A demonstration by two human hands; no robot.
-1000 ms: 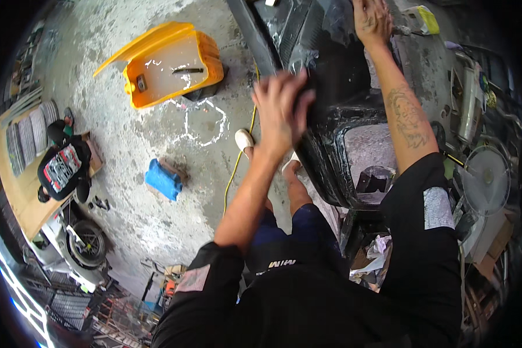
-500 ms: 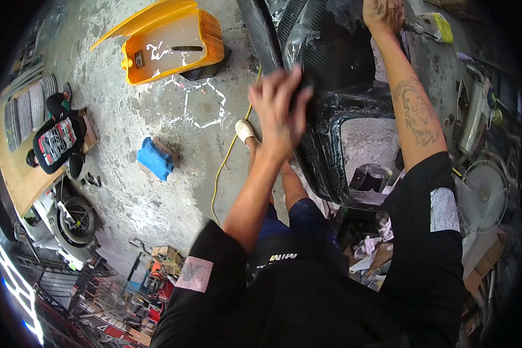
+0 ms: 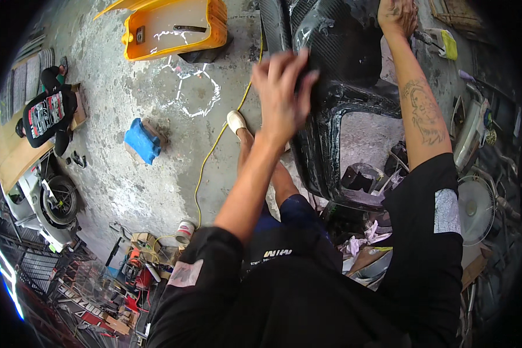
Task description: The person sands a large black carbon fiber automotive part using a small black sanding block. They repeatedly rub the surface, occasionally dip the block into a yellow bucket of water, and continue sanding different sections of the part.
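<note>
Panel (image 3: 354,64) in glossy black, woven-patterned at its upper end, lies at 1 o'clock, with 1 large framed opening toward 2 o'clock through which pale floor and dark scraps show. The person's left hand (image 3: 279,98) is just past 12 o'clock, beside and partly in front of the panel's left edge. Its fingers are bent and apart, the thumb well clear of them; motion blurs the tips, so I cannot tell whether they touch the surface. The right hand (image 3: 398,18) is farther out at 1 o'clock, by the panel's right edge. Its fingers look folded close together, but I cannot tell whether they clamp on anything.

At 11 o'clock, 1 yellow bin (image 3: 217,23) with its lid open holds pale, cloudy contents and 1 dark bar. A yellow cord (image 3: 217,139) runs along the concrete floor (image 3: 185,139), passing the light shoe (image 3: 236,122). Between 9 and 10 o'clock lies a blue cloth (image 3: 142,142); farther out that way, a co-worker (image 3: 46,116) in a black top bends beside a wooden board (image 3: 17,153). A round fan (image 3: 475,209) is at 3 o'clock, and 1 can (image 3: 184,232) is near 8 o'clock.
</note>
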